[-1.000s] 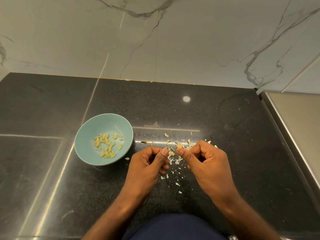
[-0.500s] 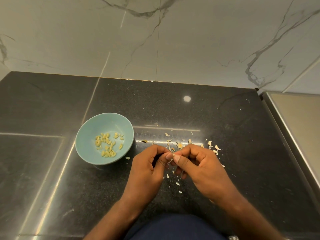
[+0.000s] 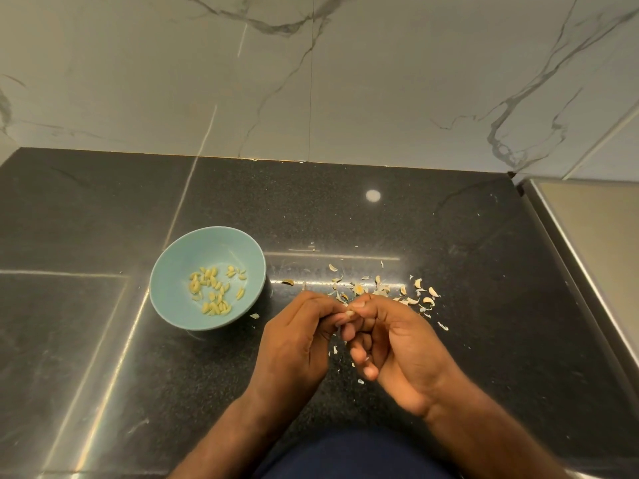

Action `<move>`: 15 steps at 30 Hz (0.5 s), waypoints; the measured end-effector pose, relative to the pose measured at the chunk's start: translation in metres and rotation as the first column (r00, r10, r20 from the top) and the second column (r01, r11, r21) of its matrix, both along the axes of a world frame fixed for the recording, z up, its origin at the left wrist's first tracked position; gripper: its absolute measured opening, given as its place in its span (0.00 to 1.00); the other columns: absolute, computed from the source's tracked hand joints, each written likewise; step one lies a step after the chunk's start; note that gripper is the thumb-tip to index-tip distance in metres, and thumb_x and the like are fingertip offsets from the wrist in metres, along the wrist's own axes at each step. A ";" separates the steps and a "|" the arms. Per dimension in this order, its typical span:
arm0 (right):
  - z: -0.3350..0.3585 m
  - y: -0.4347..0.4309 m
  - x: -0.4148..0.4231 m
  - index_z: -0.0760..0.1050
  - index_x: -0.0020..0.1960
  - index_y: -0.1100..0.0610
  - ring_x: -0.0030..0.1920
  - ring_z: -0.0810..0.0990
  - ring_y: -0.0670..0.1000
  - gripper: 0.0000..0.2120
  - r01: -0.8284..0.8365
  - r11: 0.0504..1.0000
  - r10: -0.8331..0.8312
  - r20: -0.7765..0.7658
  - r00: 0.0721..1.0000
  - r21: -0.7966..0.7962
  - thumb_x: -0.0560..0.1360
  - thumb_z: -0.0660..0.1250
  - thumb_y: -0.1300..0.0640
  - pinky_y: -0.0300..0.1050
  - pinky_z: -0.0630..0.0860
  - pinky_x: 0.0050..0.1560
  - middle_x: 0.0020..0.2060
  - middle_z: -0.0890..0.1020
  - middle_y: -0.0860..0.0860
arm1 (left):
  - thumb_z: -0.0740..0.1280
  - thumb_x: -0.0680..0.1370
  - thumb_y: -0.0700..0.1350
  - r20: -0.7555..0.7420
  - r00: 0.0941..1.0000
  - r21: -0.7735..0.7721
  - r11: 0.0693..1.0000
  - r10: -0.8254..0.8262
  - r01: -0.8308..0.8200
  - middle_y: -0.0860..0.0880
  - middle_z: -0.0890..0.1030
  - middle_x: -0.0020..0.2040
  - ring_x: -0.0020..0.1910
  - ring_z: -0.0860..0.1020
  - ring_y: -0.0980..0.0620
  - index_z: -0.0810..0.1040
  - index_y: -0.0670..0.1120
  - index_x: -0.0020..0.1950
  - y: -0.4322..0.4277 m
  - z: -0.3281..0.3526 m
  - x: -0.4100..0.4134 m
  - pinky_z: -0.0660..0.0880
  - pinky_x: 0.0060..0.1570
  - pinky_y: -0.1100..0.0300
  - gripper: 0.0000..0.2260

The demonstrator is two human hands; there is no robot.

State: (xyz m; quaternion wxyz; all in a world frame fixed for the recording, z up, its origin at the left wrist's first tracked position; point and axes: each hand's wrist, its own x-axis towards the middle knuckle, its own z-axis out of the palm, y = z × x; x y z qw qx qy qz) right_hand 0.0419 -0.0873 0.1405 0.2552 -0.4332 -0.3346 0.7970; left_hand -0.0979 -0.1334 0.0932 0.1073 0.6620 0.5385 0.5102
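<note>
Left hand and right hand meet, fingertips pinched together on a small pale seed. Just left stands a round pale-blue ceramic bowl of peeled yellowish kernels; whitish husk scraps litter the black speckled stone counter.

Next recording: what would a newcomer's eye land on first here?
The left hand and right hand meet mid-frame, pinching a small seed over the black counter. To their left stands a teal bowl holding pale kernels; husks litter the counter just beyond the hands.
</note>
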 end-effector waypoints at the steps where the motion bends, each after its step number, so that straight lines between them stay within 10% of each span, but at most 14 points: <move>1: 0.000 0.000 -0.001 0.79 0.32 0.55 0.23 0.72 0.47 0.11 0.009 1.000 -0.009 0.012 1.000 -0.010 0.72 0.64 0.58 0.37 0.63 0.19 0.29 0.77 0.53 | 0.62 0.79 0.42 0.017 1.000 -0.006 1.000 0.001 -0.001 0.57 0.76 0.46 0.44 0.76 0.63 0.75 0.50 0.53 0.000 0.000 0.000 0.73 0.46 0.72 0.05; 8: -0.008 0.001 0.007 0.76 0.35 0.51 0.27 0.74 0.50 0.14 0.094 0.929 -0.186 0.231 0.955 0.359 0.80 0.65 0.52 0.42 0.70 0.26 0.31 0.79 0.54 | 0.65 0.79 0.48 0.398 0.915 -0.200 0.980 0.062 0.020 0.53 0.80 0.38 0.37 0.79 0.53 0.79 0.53 0.47 0.000 0.002 0.001 0.75 0.37 0.62 0.04; 10: -0.010 0.004 0.011 0.79 0.49 0.39 0.32 0.80 0.51 0.13 -0.026 0.874 -0.166 0.348 0.923 0.485 0.79 0.68 0.58 0.44 0.76 0.32 0.45 0.85 0.48 | 0.66 0.79 0.48 0.499 0.862 -0.260 0.965 0.093 0.047 0.50 0.81 0.37 0.36 0.79 0.54 0.79 0.55 0.47 0.001 0.001 0.002 0.76 0.36 0.62 0.03; 12: -0.013 0.006 0.013 0.65 0.67 0.32 0.42 0.84 0.50 0.32 -0.153 0.852 -0.088 0.426 0.900 0.500 0.79 0.67 0.66 0.44 0.81 0.39 0.57 0.81 0.39 | 0.66 0.79 0.47 0.563 0.817 -0.306 0.950 0.126 0.065 0.48 0.82 0.37 0.35 0.80 0.53 0.80 0.52 0.47 0.003 -0.001 0.002 0.77 0.36 0.61 0.04; 15: -0.014 0.003 0.012 0.72 0.66 0.42 0.43 0.85 0.49 0.22 -0.130 0.819 -0.133 0.404 0.905 0.559 0.78 0.69 0.63 0.44 0.82 0.41 0.51 0.84 0.45 | 0.65 0.79 0.47 0.598 0.791 -0.336 0.937 0.132 0.097 0.46 0.81 0.36 0.35 0.79 0.51 0.79 0.45 0.46 0.004 -0.006 0.001 0.77 0.35 0.59 0.07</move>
